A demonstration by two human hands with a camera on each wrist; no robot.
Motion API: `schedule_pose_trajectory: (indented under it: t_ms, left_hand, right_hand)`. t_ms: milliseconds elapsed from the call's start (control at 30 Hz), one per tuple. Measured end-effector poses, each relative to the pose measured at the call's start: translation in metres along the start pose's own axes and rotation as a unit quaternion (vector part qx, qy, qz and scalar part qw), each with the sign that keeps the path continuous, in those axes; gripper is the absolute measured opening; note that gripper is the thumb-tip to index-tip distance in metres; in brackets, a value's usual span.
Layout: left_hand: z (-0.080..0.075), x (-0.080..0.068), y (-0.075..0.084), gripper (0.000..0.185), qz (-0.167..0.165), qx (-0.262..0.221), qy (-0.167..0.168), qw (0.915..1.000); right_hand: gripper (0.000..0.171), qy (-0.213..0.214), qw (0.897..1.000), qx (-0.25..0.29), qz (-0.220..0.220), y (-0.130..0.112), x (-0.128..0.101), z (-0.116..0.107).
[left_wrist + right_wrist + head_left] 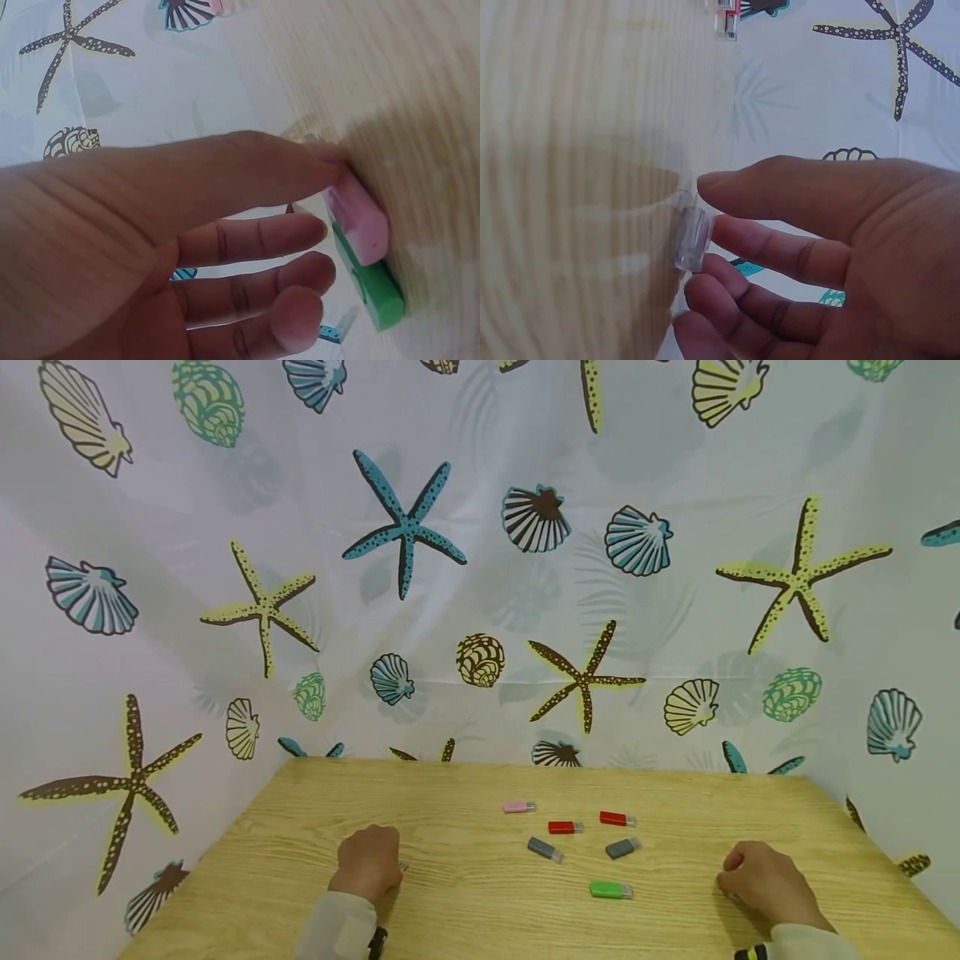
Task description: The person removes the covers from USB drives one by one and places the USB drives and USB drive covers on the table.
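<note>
Left hand: the left hand rests near the front edge of the tabletop, its thumb pressing a pink stick beside a green stick

Right hand: the right hand, toward the front right corner, pinches a clear cap

Risk: the small cap could slip from the fingertips; the two sticks could slide apart under the thumb

Containers: none in view; loose sticks lie mid-table

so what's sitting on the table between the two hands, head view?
Head view: one green drive lies on the wood between the left hand and right hand; two gray drives sit just beyond that line. Otherwise bare table.
</note>
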State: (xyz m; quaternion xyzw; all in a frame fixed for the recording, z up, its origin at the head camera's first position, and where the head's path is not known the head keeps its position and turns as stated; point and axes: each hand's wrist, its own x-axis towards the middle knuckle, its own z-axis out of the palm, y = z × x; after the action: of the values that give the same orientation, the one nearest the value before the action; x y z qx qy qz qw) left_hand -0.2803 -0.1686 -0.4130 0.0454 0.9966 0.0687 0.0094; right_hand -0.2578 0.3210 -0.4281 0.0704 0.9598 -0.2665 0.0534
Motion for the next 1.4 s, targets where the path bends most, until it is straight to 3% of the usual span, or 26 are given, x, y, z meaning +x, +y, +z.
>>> schedule_pose_trajectory:
  t_ms: [367,633,900,1167,1400]
  left_hand:
    - [-0.001,-0.001,-0.003,0.019,-0.004,-0.004,-0.005,1.0]
    - [-0.002,0.0,0.0,0.016,-0.001,0.012,0.013,0.9998]
    - [-0.004,-0.001,0.003,0.018,0.006,-0.018,0.031,0.9993]
    - [-0.009,-0.003,0.011,0.019,0.032,-0.025,0.064,0.9971]
    - [-0.017,-0.008,0.024,0.019,0.082,-0.052,0.081,0.992]
  right_hand:
    - [0.023,0.034,0.997,-0.021,-0.065,-0.009,0.003,0.001]
    - [0.021,0.024,0.995,-0.015,-0.092,-0.02,0.005,0.002]
    - [0.022,0.044,0.988,-0.006,-0.15,-0.036,0.0,0.003]
    - [0.021,0.01,0.981,0.025,-0.191,-0.057,-0.009,0.008]
    - [0.024,-0.047,0.97,0.047,-0.236,-0.069,-0.007,0.021]
